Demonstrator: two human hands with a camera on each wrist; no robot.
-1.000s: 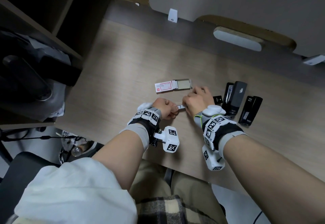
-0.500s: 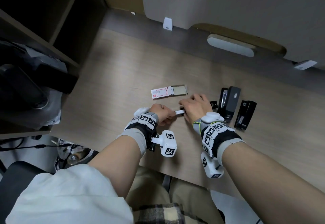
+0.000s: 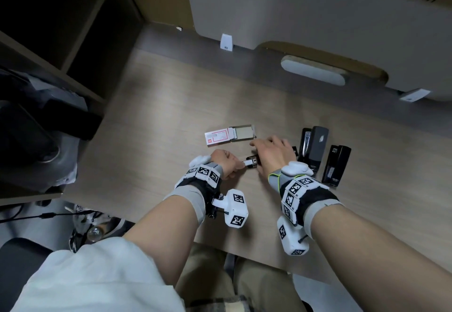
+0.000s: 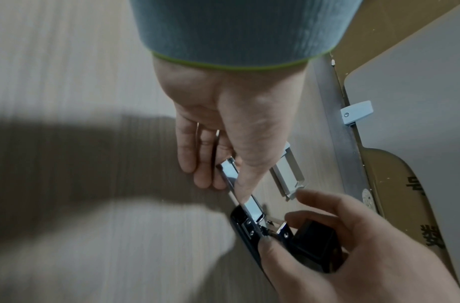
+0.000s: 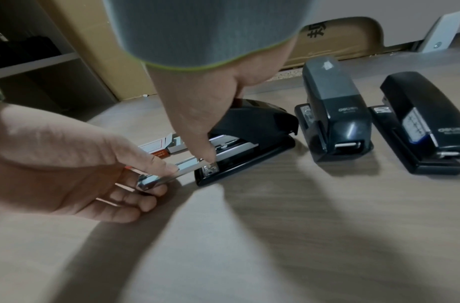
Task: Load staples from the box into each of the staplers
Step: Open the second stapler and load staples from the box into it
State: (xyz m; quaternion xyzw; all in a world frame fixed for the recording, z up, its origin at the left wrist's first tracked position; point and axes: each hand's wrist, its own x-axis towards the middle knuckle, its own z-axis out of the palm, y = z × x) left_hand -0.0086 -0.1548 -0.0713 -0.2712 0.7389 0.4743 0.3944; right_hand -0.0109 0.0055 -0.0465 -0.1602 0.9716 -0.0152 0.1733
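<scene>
A small black stapler (image 3: 252, 163) lies on the wooden desk (image 3: 159, 120) between my hands. My right hand (image 3: 269, 155) grips its body, thumb on the front end of the stapler (image 5: 249, 131). My left hand (image 3: 233, 164) pinches the chrome staple tray (image 5: 158, 178), which sticks out of the stapler's front. In the left wrist view the tray (image 4: 230, 174) runs between my left thumb and fingers. The red and white staple box (image 3: 230, 135) lies just beyond the hands with its inner drawer slid out. Whether staples sit in the tray is hidden.
Two larger black staplers (image 3: 313, 147) (image 3: 336, 164) stand side by side right of my right hand. A grey partition (image 3: 318, 17) closes the desk's far side and dark shelves (image 3: 61, 30) rise on the left. The desk's near edge lies under my forearms.
The gap between my hands has widened a little, and the stapler's black front now shows with the tray. The head view has shifted.
</scene>
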